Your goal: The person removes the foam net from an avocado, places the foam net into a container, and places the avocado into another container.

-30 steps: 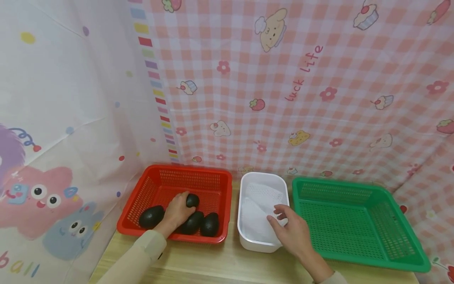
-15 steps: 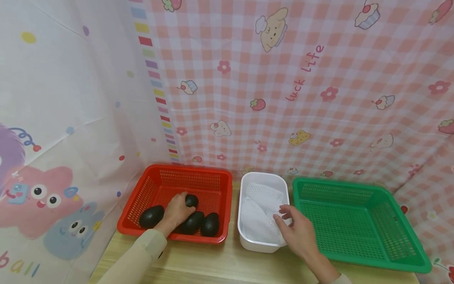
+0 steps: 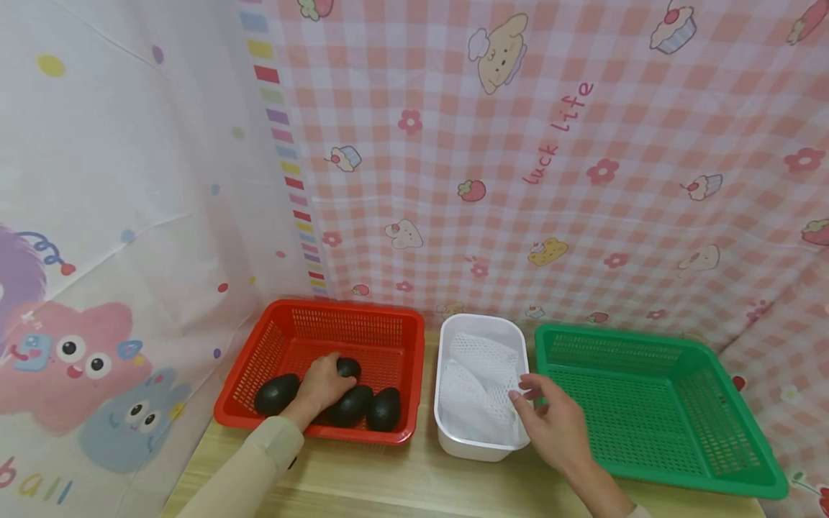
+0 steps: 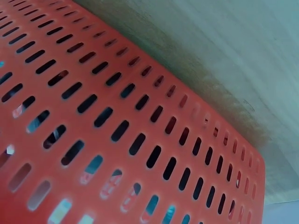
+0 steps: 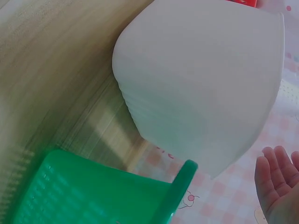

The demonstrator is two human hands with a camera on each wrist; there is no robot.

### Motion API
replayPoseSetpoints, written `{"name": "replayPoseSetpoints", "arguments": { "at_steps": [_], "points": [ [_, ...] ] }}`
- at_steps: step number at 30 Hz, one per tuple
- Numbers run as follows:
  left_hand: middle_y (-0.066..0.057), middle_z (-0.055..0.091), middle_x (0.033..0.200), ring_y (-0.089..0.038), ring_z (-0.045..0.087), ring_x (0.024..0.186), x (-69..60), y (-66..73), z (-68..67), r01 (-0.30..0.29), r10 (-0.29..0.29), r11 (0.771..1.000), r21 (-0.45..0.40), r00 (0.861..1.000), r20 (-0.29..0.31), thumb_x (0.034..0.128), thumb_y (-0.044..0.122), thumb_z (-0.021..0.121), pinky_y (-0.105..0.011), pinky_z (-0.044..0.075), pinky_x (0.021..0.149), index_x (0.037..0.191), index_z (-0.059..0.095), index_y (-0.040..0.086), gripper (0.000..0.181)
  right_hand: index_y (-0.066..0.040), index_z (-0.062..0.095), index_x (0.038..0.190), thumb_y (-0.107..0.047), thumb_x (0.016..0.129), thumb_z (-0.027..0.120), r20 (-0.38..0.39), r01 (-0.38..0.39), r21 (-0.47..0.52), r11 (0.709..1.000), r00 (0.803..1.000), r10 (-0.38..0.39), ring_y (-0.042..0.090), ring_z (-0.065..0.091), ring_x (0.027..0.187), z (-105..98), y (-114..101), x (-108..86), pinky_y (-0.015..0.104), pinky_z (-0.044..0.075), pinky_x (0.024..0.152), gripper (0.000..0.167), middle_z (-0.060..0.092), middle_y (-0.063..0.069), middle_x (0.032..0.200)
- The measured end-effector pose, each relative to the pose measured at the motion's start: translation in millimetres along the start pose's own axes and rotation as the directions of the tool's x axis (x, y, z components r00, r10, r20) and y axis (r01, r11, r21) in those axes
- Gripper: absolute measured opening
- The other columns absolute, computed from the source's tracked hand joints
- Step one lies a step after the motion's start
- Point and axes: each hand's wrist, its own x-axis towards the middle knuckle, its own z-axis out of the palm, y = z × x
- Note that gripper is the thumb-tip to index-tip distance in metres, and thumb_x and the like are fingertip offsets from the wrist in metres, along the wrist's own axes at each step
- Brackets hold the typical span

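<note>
In the head view my left hand [image 3: 319,386] reaches into the red basket [image 3: 417,381] and grips a dark avocado [image 3: 348,369], its thumb on the near side. Three more avocados lie around it: one avocado [image 3: 277,394] to the left, another avocado [image 3: 352,406] just in front, and a third avocado [image 3: 384,410] to the right. My right hand [image 3: 555,424] hovers by the right rim of the white bin [image 3: 471,452], fingers loosely bent and holding nothing. White foam mesh sleeves [image 3: 482,356] lie inside that bin. The left wrist view shows only the basket's slotted wall [image 4: 140,121], no hand.
A green basket [image 3: 622,410] stands to the right of the white bin on the wooden table [image 3: 401,482]. Behind everything hangs a pink checked curtain [image 3: 440,216]. A pale cartoon-printed sheet [image 3: 129,237] covers the left side.
My right hand has drawn to the right, from over the white bin to its right rim. The left hand keeps its grip, and its avocado has shifted slightly left and nearer.
</note>
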Motion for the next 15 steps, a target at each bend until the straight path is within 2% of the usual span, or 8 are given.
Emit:
{"name": "replayPoseSetpoints", "arguments": {
  "at_steps": [5,9,12,15],
  "points": [
    [-0.036,0.057,0.139,-0.049,0.059,0.124,-1.5,0.1,-3.3,-0.007,0.006,1.0,0.013,1.0,0.012,0.0906,0.018,0.075,-0.06,0.049,0.102,0.145,0.048,-0.015,0.069,-0.004,0.073,0.112,-0.01,0.09,0.081,-0.005,0.016,-0.008,1.0,1.0,-0.016,0.009,0.066,0.077,-4.8,-0.4,-0.8,0.027,0.055,0.061,0.024,0.076,0.003,0.097],
    [-0.033,0.059,0.136,-0.047,0.061,0.121,-6.8,6.5,-10.6,-0.019,0.018,0.997,0.076,1.0,0.015,0.0911,0.021,0.076,-0.06,0.05,0.1,0.143,0.052,-0.012,0.066,-0.004,0.072,0.112,-0.008,0.088,0.082,-0.015,0.04,-0.009,0.999,0.999,-0.04,0.007,0.065,0.079,-9.7,2.8,-0.5,0.026,0.055,0.062,0.026,0.074,0.002,0.092],
    [-0.031,0.062,0.133,-0.046,0.063,0.118,-14.5,14.3,-17.3,-0.05,0.052,0.99,0.133,0.999,-0.012,0.0909,0.023,0.076,-0.06,0.052,0.097,0.141,0.056,-0.01,0.063,-0.004,0.071,0.113,-0.007,0.088,0.082,-0.019,0.054,-0.011,0.998,0.998,-0.054,0.012,0.067,0.08,-15.3,5.6,-1.1,0.025,0.055,0.062,0.028,0.075,0.003,0.093],
    [-0.029,0.063,0.132,-0.046,0.064,0.116,-22.7,20.4,-22.8,-0.1,0.111,0.983,0.153,0.992,-0.066,0.0915,0.024,0.076,-0.06,0.053,0.094,0.14,0.059,-0.008,0.061,-0.002,0.07,0.115,-0.007,0.086,0.083,-0.022,0.07,-0.032,0.997,0.997,-0.07,0.02,0.069,0.083,-22.9,8.5,-3.0,0.022,0.055,0.065,0.032,0.076,0.006,0.099]
  ]
}}
